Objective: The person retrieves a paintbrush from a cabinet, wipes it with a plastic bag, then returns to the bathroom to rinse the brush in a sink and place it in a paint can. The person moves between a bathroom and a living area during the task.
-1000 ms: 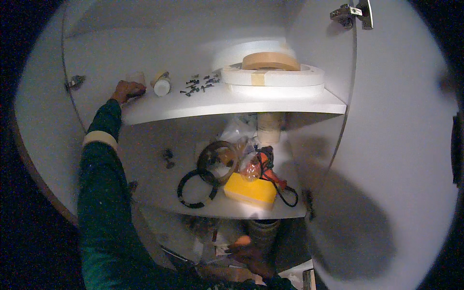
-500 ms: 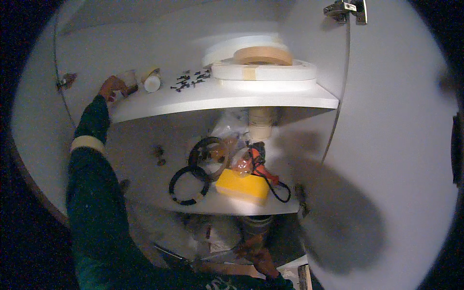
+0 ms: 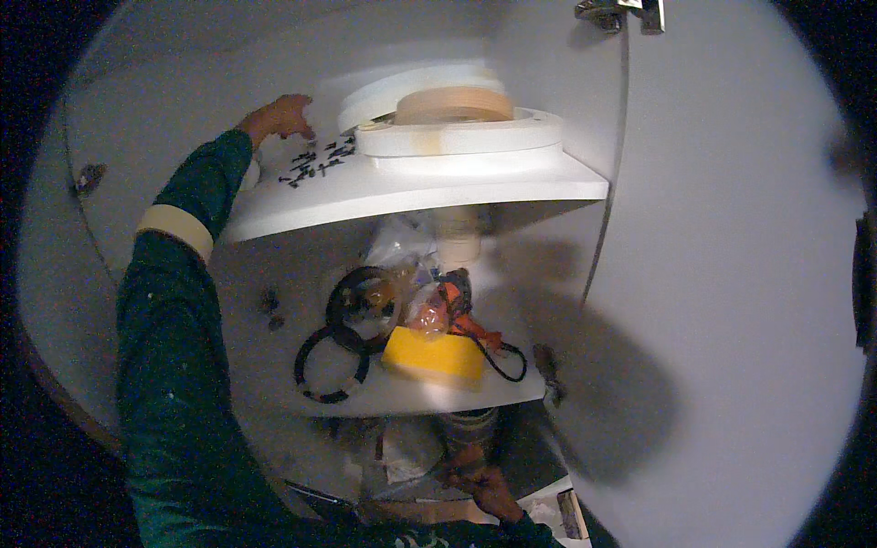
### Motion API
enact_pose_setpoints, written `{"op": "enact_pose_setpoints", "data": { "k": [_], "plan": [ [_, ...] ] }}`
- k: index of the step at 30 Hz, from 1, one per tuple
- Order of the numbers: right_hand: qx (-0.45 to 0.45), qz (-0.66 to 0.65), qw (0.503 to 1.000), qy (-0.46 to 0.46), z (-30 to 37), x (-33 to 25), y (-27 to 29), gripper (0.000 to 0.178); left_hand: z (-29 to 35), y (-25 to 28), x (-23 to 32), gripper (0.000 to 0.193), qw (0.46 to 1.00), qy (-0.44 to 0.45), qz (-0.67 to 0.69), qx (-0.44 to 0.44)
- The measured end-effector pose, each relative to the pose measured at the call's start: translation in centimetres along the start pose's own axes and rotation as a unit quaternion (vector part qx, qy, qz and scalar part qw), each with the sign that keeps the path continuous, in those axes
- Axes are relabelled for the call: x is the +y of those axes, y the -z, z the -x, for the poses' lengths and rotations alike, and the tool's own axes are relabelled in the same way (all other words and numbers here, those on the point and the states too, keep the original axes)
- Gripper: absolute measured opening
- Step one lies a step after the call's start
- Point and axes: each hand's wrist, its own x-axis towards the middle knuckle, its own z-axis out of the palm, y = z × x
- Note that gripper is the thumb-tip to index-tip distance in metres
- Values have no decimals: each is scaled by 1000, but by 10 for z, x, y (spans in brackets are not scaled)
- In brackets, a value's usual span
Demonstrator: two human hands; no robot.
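My left hand point(image 3: 281, 117) is stretched over the upper shelf point(image 3: 438, 196), its fingers apart and with nothing visible between them. Just below its fingertips lies a scatter of small dark pieces point(image 3: 315, 163), like screws or fittings. Beside my sleeve, a small white round thing point(image 3: 252, 173) shows only in part. Low in the view, in dim light, is my right hand point(image 3: 489, 486). It is in front of a dark bucket-like container point(image 3: 470, 429); whether its fingers hold anything is too dim to tell.
Rolls of white edging point(image 3: 457, 139) and a wood-coloured roll point(image 3: 457, 105) rest on the upper shelf. Below are black coils point(image 3: 331, 365), a yellow block point(image 3: 434, 358), an orange tool point(image 3: 470, 329) with a black cord, and a clear bag point(image 3: 397, 242). A cabinet door point(image 3: 722, 274) stands at right.
My left hand has left the small items at the shelf's left end and moved right, to the dark pieces. The whole view has shifted, so the shelves appear further left.
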Motion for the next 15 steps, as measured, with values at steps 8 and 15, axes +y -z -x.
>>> {"op": "enact_pose_setpoints", "data": {
  "k": [8,15],
  "plan": [
    [-8,11,1000,4,12,3,3,19,41,45,-9,33,986,-30,-92,134],
    [-2,-100,994,41,15,20,0,17,23,108,22,25,848,376,357,106]
  ]
}}
